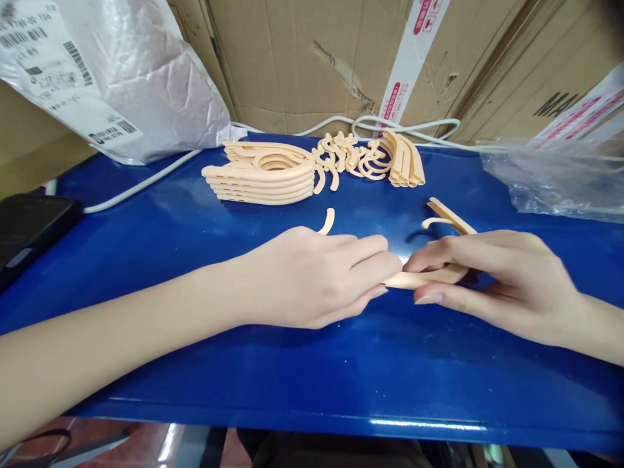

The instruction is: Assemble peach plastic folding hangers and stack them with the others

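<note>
Low over the blue table, both hands meet on a cream plastic piece that looks like part of a folding clothes hanger. My left hand is closed round its left end, fingers curled over it, so that end is hidden. Thumb and fingers of my right hand pinch its right part. A curved cream end sticks out behind my left hand; I cannot tell whether it belongs to the same piece. Just beyond my right hand, a straight cream arm with a thin hook shows, partly covered by the fingers.
Behind the hands stand a stack of cream hangers, a pile of small hooks and several straight arms. A phone, a white parcel bag, a white cable, clear plastic and cardboard boxes border the blue table.
</note>
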Demonstrator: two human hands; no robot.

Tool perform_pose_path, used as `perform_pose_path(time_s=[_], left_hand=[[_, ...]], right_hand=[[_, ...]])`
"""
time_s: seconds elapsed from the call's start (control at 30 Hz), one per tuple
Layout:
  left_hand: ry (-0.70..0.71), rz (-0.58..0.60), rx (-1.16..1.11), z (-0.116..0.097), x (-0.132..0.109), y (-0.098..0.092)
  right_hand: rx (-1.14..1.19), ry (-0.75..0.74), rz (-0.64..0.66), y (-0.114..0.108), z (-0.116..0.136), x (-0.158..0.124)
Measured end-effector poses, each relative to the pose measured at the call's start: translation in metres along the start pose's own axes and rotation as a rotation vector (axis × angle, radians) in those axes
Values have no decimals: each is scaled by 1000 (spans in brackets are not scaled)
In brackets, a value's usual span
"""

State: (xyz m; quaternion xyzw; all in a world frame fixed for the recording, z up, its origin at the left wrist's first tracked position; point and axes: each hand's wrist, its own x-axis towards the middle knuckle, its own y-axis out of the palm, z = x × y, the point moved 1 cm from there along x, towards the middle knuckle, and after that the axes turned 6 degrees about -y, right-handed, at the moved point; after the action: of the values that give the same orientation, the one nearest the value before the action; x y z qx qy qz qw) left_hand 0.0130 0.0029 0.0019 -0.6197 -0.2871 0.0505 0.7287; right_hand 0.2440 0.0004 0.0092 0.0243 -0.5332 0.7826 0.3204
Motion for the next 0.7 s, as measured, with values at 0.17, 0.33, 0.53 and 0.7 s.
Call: perform_pose_path(time_s=[0.17, 0.33, 0.53, 0.7], left_hand=[[15, -12, 58, 0, 1, 1], [78, -55, 124, 4, 1, 3], [92, -162, 148, 5, -1, 0], [53, -172, 110, 6, -2, -3]], right_hand=[[176, 202, 42, -2, 3, 0], [364, 414, 42, -1, -1, 2], [526, 482, 124, 1, -6, 10], [609, 485, 294, -4, -11, 9]])
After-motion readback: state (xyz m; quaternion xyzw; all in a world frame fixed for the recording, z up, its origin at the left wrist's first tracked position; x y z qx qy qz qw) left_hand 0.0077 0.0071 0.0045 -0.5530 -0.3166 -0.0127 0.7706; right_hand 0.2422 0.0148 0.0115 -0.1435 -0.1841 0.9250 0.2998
